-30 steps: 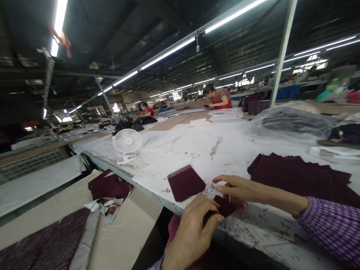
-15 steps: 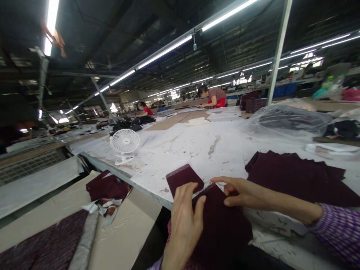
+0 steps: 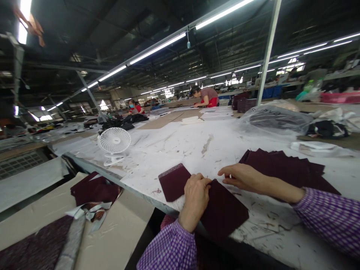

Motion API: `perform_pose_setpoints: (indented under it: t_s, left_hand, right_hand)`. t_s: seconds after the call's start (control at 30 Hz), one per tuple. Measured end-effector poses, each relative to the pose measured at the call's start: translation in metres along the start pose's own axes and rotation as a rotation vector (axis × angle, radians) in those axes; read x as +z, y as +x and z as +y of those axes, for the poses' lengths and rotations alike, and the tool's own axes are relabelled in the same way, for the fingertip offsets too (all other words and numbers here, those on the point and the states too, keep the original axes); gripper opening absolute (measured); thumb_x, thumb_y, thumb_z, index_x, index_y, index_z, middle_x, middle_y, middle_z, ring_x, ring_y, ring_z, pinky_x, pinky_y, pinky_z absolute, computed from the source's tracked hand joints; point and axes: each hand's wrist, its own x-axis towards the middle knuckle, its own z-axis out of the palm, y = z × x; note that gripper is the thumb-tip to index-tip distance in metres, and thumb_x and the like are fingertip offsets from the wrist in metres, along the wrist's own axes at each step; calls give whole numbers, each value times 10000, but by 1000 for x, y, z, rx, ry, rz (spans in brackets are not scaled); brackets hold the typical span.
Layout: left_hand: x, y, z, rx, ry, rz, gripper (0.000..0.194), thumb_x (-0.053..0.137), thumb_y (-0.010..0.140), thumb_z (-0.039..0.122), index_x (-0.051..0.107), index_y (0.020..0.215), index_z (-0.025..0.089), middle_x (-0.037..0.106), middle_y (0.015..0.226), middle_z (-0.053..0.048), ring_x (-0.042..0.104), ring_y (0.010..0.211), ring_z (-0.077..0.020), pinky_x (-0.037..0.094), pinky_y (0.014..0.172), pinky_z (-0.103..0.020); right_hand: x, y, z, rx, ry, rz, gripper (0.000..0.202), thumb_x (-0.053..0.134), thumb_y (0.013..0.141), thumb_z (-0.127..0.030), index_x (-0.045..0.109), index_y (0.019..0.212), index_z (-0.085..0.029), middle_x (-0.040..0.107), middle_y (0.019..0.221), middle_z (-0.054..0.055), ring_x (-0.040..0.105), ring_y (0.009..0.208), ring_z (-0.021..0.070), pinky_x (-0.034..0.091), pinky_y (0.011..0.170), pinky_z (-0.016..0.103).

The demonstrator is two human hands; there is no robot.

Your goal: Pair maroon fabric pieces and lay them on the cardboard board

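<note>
A dark maroon fabric piece hangs partly over the front edge of the white-covered table. My left hand is closed on its upper left corner, thumb and fingers pinched together. Just past that corner, my right hand hovers above the table with fingers loosely stretched and apart, holding nothing I can see. A smaller maroon piece with a greyish speckled strip along its top lies left of my left hand. Behind my right hand spreads a fanned stack of maroon pieces.
A white fan stands by the table's left edge. At lower left, maroon scraps lie on a beige surface. A clear plastic bag rests at the right rear. Co-workers bend over tables farther back, one with a red apron.
My left hand has turned and closed on the piece's upper corner. My right hand has lifted off it, a little to the right. The whole view has shifted slightly.
</note>
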Motion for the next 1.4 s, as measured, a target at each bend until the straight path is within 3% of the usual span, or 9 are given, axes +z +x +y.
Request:
perform_pose_setpoints:
  t_s: [0.2,0.43,0.63,0.87,1.1,1.23,1.3,1.4]
  left_hand:
    - [4,-3,-3,99,101,23,265,461,896,163,708,899,259,601,818,-33,515,823,-180,384,719,-307]
    - [7,-3,-4,129,134,35,265,447,903,166,692,914,266,588,821,-26,503,819,-181,368,712,-313]
    - [5,-3,-3,123,120,0,264,444,899,155,681,961,255,592,851,-32,507,837,-182,387,723,-302]
    - [2,-3,1,168,180,-33,320,392,905,126,687,942,245,581,900,-48,483,841,-184,387,744,-320]
    - [4,-4,1,147,159,-25,321,406,893,122,694,929,259,581,884,-41,495,836,-188,390,723,-316]
    - [3,-2,0,122,71,-18,309,439,870,111,703,942,255,603,864,-44,522,852,-190,409,750,-312]
    - [0,1,-3,58,-138,19,277,484,846,116,710,942,246,628,840,-35,557,835,-177,428,758,-295]
    - [-8,4,-14,-136,-623,179,206,564,804,156,714,939,196,673,868,-35,608,827,-163,461,763,-276]
  right_hand:
    - [3,11,3,-238,-205,20,238,435,874,-194,662,944,-197,639,902,66,610,759,176,414,642,266]
    - [5,14,-2,-254,-310,19,207,440,873,-191,612,988,-186,631,960,59,591,738,159,370,602,253]
    - [12,15,-3,-344,-452,61,186,400,903,-153,570,829,-162,598,832,49,523,619,125,290,511,254]
    - [22,11,10,-527,-523,93,193,417,868,-60,577,933,-147,589,902,76,538,764,160,382,579,263]
    - [7,7,14,-310,-306,99,383,378,824,-13,613,1074,-183,609,1014,81,601,870,171,466,724,276]
    - [10,4,-5,-344,-93,96,324,381,875,-121,623,1080,-187,624,1075,85,600,936,185,477,808,307]
    - [11,3,-13,-333,17,167,299,376,902,-204,636,1049,-187,630,1072,93,592,958,196,471,836,323]
    - [4,2,-21,-127,252,292,339,396,910,-345,619,1096,-169,625,1096,113,586,967,214,464,855,344]
